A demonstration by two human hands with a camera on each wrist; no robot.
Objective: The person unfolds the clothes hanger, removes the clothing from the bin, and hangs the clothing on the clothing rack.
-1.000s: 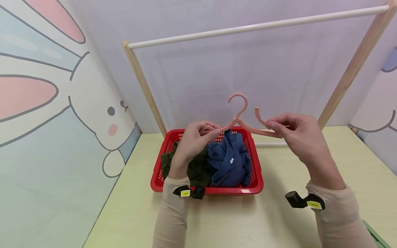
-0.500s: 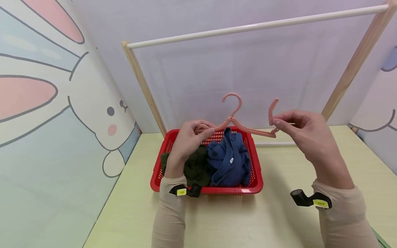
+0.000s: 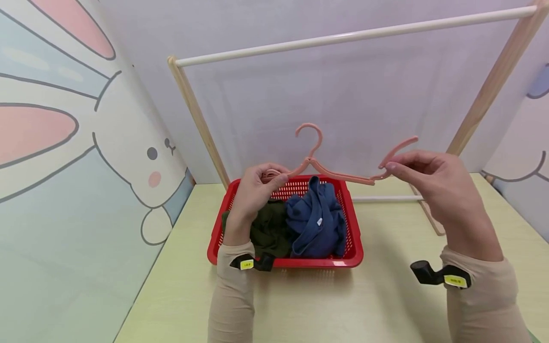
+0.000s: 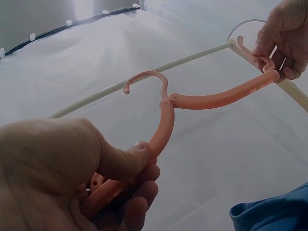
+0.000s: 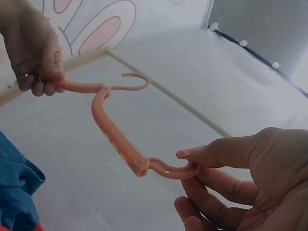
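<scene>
A pink folding clothes hanger (image 3: 343, 177) is held up above the basket, its hook pointing upward. My left hand (image 3: 249, 200) grips its left arm, thumb on top and fingers curled beneath; the folded left end is partly hidden in the palm. Between thumb and fingers, my right hand (image 3: 446, 190) pinches the hinged end piece (image 5: 168, 171) of the right arm. That piece is swung out past the arm, its tip slanting up to the right. Beneath the hanger, a blue garment (image 3: 319, 224) and a dark green garment (image 3: 270, 233) lie bunched in the red basket (image 3: 300, 263).
Behind the basket stands a clothes rack with a white top bar (image 3: 351, 37) and wooden legs (image 3: 197, 114). The basket sits on a pale yellow table (image 3: 180, 286). A wall with a rabbit picture (image 3: 128, 157) borders the left side.
The hanger's right end piece has swung outward, from leaning up-left to slanting up-right. My right hand has moved right with it, while my left hand and the hanger have shifted slightly left.
</scene>
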